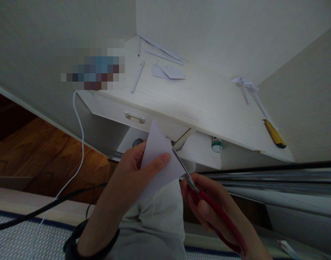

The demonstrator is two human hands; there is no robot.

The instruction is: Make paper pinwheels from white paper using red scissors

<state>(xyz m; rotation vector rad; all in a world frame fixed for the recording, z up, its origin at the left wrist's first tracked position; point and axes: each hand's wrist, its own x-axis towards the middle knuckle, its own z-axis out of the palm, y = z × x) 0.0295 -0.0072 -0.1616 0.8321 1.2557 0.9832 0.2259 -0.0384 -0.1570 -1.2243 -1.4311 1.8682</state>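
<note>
While the left hand [136,164] is pinching folded-looking paper [156,143] above the lap [157,220], thumb on top, the right hand [225,202] is gripping scissors [212,206], blades [183,167] lying along its right edge. Paper is looking light, thin, easily creased; its flat middle, clear of the blades, is probably offering the surest hold.

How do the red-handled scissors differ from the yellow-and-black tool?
Place: the scissors are in the right hand, blades at the edge of the paper; the yellow-and-black tool lies on the desk.
Look: the scissors show metal blades and red handles; the tool shows a yellow body with a black end.
Both are long and narrow.
</note>
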